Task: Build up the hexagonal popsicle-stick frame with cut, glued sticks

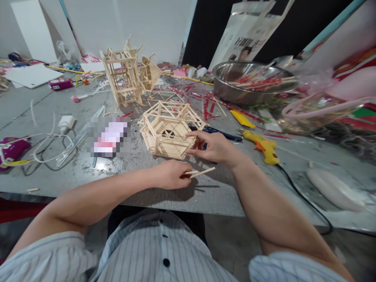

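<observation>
My left hand (173,174) is closed around a couple of thin wooden sticks (205,172), whose ends poke out to the right above the table's front edge. Thumb and fingers of my right hand (216,147) grip the right rim of a many-sided basket-like frame (169,150) built from stacked wooden sticks. That frame rests on the table, tilted toward me, with an open lattice of sticks around its far side. Just beyond my right hand lies a dark blue-handled tool (225,134), partly hidden. A yellow hot glue gun (261,145) lies to the right, its cord trailing off the front edge.
A taller stick structure (122,78) stands behind on the grey table (129,176). A steel bowl (235,92) holds sticks and red strips at the back right. On the left lie a phone (110,137), a white charger (66,122) and a purple glue gun (14,150).
</observation>
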The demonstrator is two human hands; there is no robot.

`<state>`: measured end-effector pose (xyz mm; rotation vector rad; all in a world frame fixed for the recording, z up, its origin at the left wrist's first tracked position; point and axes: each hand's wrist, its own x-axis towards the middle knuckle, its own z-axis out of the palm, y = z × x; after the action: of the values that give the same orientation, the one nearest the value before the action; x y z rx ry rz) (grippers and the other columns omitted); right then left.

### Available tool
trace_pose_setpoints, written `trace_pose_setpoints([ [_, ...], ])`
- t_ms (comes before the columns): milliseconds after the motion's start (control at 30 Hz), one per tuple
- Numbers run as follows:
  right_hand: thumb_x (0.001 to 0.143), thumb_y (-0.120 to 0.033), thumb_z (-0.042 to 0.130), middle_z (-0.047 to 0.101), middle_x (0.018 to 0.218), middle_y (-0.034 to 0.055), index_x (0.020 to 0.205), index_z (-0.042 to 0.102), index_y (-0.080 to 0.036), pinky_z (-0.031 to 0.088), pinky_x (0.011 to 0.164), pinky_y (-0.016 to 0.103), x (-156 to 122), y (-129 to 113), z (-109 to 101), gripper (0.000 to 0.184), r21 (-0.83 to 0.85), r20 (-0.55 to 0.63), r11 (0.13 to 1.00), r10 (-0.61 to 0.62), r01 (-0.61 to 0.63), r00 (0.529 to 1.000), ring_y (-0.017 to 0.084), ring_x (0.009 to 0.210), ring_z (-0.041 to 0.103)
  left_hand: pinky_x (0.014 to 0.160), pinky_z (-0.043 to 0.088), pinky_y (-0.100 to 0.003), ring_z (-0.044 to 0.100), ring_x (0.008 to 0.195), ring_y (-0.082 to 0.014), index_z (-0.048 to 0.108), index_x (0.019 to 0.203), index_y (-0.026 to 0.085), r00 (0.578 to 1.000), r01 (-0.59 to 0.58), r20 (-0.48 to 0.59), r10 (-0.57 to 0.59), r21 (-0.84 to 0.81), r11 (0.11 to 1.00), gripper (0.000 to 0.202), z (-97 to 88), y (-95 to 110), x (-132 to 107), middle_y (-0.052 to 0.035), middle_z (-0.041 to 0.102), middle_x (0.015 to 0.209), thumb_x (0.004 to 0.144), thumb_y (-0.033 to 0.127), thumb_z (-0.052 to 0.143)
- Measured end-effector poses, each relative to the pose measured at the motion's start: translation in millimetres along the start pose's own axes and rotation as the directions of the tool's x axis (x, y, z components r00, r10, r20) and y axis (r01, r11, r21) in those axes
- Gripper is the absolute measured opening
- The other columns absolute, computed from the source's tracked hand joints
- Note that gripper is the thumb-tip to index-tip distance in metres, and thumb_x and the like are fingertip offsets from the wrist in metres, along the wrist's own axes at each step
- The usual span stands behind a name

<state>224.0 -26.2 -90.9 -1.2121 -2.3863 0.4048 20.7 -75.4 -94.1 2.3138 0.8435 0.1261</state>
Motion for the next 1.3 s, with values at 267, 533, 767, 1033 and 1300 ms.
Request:
trace_pose_setpoints([
  [267, 0.077, -0.04, 0.069, 0.076, 0.076, 0.0051, 0.129, 0.063, -0.017, 0.048, 0.063, 0.03, -0.7, -1.7, 4.2, 0.057, -0.006, -0.026, 0.999, 0.036, -0.036, 0.999, 0.02, 0.068, 0.07, 0.06, 0.037, -0.026, 0.054, 0.061, -0.0142, 0.054, 0.075, 0.019, 0.992, 0.077, -0.1, -0.077, -0.001, 0.997, 0.013, -4.8, -7.4, 1.6, -0.0002, 0.06, 0.067, 0.086, 0.026, 0.056],
  [533, 0.077, -0.037, 0.064, 0.075, 0.082, 0.0067, 0.123, 0.065, -0.017, 0.05, 0.068, 0.032, 2.5, 3.6, 11.8, 0.051, -0.029, -0.141, 0.994, 0.102, -0.108, 0.985, 0.021, 0.073, 0.07, 0.058, 0.033, -0.024, 0.052, 0.06, -0.0124, 0.057, 0.08, 0.019, 0.99, 0.074, -0.128, -0.065, 0.059, 0.996, 0.012, -4.5, -14.5, 3.6, -0.0005, 0.061, 0.069, 0.088, 0.025, 0.053],
  [767, 0.077, -0.036, 0.065, 0.074, 0.092, 0.0073, 0.134, 0.057, -0.018, 0.053, 0.07, 0.035, 7.5, 13.8, 23.9, 0.06, 0.096, -0.223, 0.979, 0.196, -0.179, 0.955, 0.021, 0.071, 0.069, 0.062, 0.036, -0.024, 0.052, 0.062, -0.0122, 0.06, 0.08, 0.017, 0.987, 0.082, -0.136, -0.083, -0.014, 0.997, 0.01, -8.6, -14.6, 4.3, 0.0001, 0.061, 0.07, 0.087, 0.021, 0.053],
  [1033, 0.081, -0.039, 0.062, 0.072, 0.099, 0.0082, 0.137, 0.053, -0.022, 0.055, 0.075, 0.039, 7.9, 16.6, 32.1, 0.059, 0.135, -0.261, 0.979, 0.187, -0.156, 0.947, 0.021, 0.075, 0.069, 0.06, 0.034, -0.024, 0.045, 0.058, -0.0099, 0.054, 0.072, 0.018, 0.974, 0.068, -0.206, -0.096, -0.138, 0.988, 0.013, -8.3, -20.7, 7.3, 0.0037, 0.052, 0.063, 0.085, 0.018, 0.053],
  [1300, 0.081, -0.04, 0.06, 0.071, 0.097, 0.0088, 0.137, 0.053, -0.022, 0.053, 0.074, 0.041, 7.3, 11.7, 31.3, 0.059, 0.1, -0.264, 0.977, 0.209, -0.189, 0.942, 0.023, 0.078, 0.069, 0.062, 0.036, -0.024, 0.047, 0.062, -0.0105, 0.05, 0.072, 0.019, 0.974, 0.069, -0.191, -0.118, -0.247, 0.967, 0.015, -13.0, -18.4, 6.9, 0.0038, 0.052, 0.064, 0.087, 0.017, 0.05],
])
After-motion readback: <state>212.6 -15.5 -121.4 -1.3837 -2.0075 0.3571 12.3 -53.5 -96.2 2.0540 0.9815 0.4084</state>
